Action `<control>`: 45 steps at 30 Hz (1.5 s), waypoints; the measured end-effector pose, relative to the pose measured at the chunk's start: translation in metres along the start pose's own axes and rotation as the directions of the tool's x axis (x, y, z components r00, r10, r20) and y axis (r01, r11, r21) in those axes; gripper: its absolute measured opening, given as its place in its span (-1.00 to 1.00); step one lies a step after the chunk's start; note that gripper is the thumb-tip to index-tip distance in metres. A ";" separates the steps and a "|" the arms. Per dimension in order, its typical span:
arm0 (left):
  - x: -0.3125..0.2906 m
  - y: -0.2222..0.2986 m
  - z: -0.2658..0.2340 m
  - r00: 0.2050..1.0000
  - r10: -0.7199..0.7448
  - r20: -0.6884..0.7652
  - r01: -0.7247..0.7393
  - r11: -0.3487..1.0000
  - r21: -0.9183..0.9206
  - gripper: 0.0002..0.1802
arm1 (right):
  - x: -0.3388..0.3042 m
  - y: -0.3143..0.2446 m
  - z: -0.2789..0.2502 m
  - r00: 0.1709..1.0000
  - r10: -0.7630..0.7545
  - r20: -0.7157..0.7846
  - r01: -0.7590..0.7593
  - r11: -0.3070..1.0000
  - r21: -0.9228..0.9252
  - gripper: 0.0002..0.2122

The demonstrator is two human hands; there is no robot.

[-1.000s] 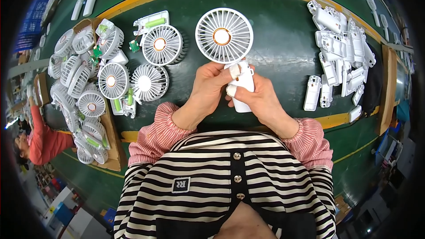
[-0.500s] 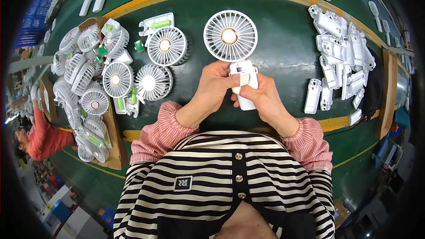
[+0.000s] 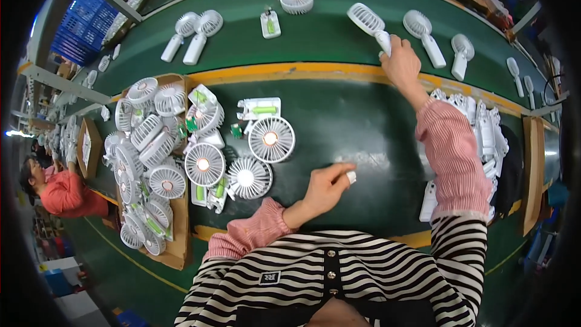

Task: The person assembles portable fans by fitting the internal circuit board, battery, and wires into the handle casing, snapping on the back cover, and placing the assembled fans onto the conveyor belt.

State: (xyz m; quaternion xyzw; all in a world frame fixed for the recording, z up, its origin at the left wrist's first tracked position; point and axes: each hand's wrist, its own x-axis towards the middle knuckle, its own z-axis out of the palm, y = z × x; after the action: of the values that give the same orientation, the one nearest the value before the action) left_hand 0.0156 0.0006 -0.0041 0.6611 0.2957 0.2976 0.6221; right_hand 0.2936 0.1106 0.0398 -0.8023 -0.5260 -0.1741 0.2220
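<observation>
My right hand point(image 3: 402, 66) reaches out over the far green belt, closed round the handle of a white handheld fan point(image 3: 367, 19). The fan's round head points away to the left, and my fingers partly hide its handle. My left hand point(image 3: 322, 192) hovers above the near table, loosely bent, with thumb and forefinger stretched out. A small white wrap or piece point(image 3: 351, 177) shows at its thumb tip; I cannot tell which. Left of this hand lie an open fan head point(image 3: 272, 139) and another fan head point(image 3: 250, 177), with a white handle shell point(image 3: 259, 109) holding a green battery.
A cardboard tray point(image 3: 179, 230) at left is heaped with fan heads. White handle shells point(image 3: 487, 139) pile up at right, partly behind my sleeve. On the belt point(image 3: 242, 54) stand finished-looking fans point(image 3: 417, 24) and an opened fan point(image 3: 271, 24). A person in red point(image 3: 72, 191) works at far left.
My right hand has carried the fan away from in front of me to the far belt. The left hand has let go of the fan and dropped lower. The view has tilted up.
</observation>
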 end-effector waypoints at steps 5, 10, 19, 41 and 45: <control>0.003 0.002 0.000 0.999 0.045 0.012 -0.045 0.998 0.033 -0.73 | 0.055 0.023 0.057 0.991 -0.041 -0.131 -0.008 0.937 -0.350 -0.75; 0.003 0.002 -0.005 0.997 0.074 0.000 -0.074 0.997 0.025 -0.72 | 0.083 -0.113 0.069 0.985 -0.150 0.086 0.151 0.989 -0.001 -0.59; 0.004 0.007 -0.006 0.996 0.075 0.042 -0.075 0.997 -0.008 -0.72 | 0.083 -0.176 0.126 0.986 -0.107 0.128 0.077 0.973 0.219 -0.56; 0.013 0.028 -0.012 0.901 -0.419 0.115 0.363 0.581 -0.729 -0.66 | -0.193 -0.093 -0.110 0.926 -0.072 0.370 -0.210 0.716 0.666 -0.51; 0.001 0.022 -0.019 0.854 -0.501 0.141 0.434 0.535 -0.724 -0.70 | -0.172 -0.070 -0.097 1.000 -0.006 -0.006 0.008 0.862 0.507 -0.52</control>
State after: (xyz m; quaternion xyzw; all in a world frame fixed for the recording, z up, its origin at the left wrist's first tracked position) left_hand 0.0023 0.0125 0.0184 0.2376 0.3422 0.2403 0.8768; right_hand 0.1581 -0.0487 0.0452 -0.7135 -0.5557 -0.0322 0.4256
